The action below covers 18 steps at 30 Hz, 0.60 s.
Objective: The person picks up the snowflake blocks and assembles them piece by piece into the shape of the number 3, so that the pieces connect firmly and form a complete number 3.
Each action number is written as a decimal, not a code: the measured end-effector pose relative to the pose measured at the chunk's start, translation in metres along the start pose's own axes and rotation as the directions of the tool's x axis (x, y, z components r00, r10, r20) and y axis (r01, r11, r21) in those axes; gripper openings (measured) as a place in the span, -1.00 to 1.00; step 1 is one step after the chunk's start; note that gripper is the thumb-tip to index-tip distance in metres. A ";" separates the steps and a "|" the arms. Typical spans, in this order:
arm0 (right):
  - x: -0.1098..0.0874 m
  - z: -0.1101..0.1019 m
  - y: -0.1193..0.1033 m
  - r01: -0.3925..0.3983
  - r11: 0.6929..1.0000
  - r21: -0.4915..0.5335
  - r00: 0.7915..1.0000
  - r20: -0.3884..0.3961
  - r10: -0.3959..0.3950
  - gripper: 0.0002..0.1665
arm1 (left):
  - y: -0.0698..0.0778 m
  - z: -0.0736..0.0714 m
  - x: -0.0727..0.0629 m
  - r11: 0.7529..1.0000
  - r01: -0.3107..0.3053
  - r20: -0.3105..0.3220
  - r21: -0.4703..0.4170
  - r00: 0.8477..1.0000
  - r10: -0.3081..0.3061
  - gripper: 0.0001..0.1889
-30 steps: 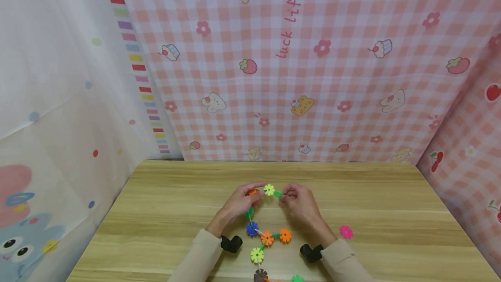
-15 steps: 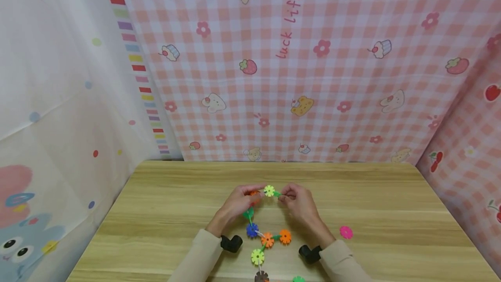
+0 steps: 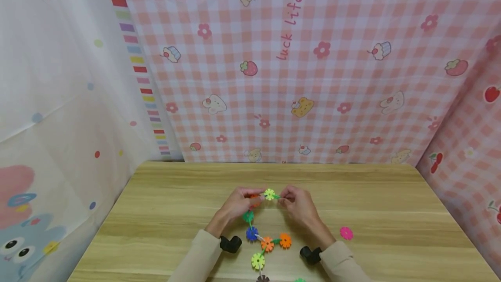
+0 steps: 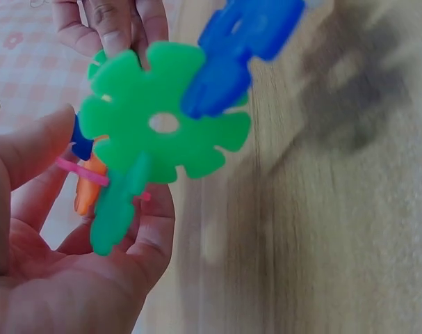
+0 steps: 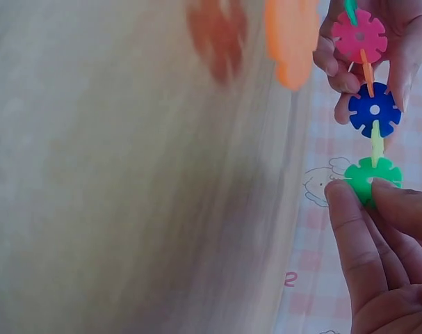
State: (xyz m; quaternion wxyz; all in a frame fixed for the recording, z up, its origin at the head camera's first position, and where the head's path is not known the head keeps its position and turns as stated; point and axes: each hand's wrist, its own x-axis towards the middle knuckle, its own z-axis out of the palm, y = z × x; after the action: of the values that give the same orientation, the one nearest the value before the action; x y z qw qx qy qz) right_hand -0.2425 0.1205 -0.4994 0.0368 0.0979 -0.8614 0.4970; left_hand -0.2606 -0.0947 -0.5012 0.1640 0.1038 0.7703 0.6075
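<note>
Notched plastic discs, slotted edge to edge, form a chain that both hands hold over the table. My left hand (image 3: 236,201) pinches it at the blue disc (image 5: 362,115), beside an orange and a pink disc (image 5: 346,38). Opposite, my right hand (image 3: 300,203) pinches the green end disc (image 5: 367,170) between thumb and fingers. A yellow disc (image 3: 267,194) bridges the gap between the hands. Toward me the chain runs through a green disc (image 4: 127,104), a blue disc (image 3: 252,233) and an orange disc (image 3: 267,244), with another orange disc (image 3: 285,241) branching off right. A lower yellow disc (image 3: 258,261) follows.
A loose pink disc (image 3: 346,233) lies on the wooden table (image 3: 372,195) right of the right forearm. At the bottom edge, a brown disc (image 3: 263,278) and a green piece (image 3: 300,280) are cut off. A checked cloth (image 3: 344,77) hangs behind the table.
The head view tilts slightly, so everything sits a little lower. The hands keep their hold on the chain, and more of its near end is cut off at the bottom.
</note>
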 end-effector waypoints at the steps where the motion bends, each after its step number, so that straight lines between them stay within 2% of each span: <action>1: 0.000 0.000 0.000 -0.003 1.000 0.004 1.000 -0.002 0.003 -0.88 | 0.000 0.000 0.000 1.000 -0.002 -0.002 0.000 1.000 0.002 -0.65; 12: -0.001 -0.002 0.000 -0.008 1.000 0.023 1.000 -0.007 0.008 -0.90 | -0.002 0.004 0.000 1.000 -0.009 -0.003 -0.017 1.000 0.009 -0.63; 18: -0.003 -0.007 0.006 -0.010 1.000 -0.023 1.000 0.012 0.011 -0.90 | -0.003 0.003 -0.001 1.000 -0.002 0.002 -0.016 1.000 0.002 -0.61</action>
State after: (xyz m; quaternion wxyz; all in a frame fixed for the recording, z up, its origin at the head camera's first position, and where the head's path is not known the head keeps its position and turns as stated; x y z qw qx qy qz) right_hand -0.2410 0.1300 -0.5010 0.0302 0.0959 -0.8677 0.4869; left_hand -0.2587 -0.0934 -0.5046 0.1651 0.1041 0.7650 0.6137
